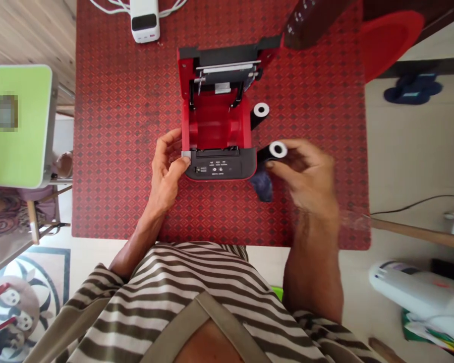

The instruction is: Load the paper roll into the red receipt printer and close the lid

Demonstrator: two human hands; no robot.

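Observation:
A red and black label printer stands on the patterned red table with its lid raised, and its red roll bay holds nothing. My left hand grips its front left corner, thumb on the grey tab and fingers along the side. At the printer's right front, my right hand pinches a roll with a black outside and a white end between thumb and fingers. A second such roll lies behind it, beside the printer. Below my right thumb is a dark blue crumpled thing.
A white power bank with white cables lies at the back left of the red table. A dark brown bottle is at the back right, near a red chair. A green-topped table stands to the left.

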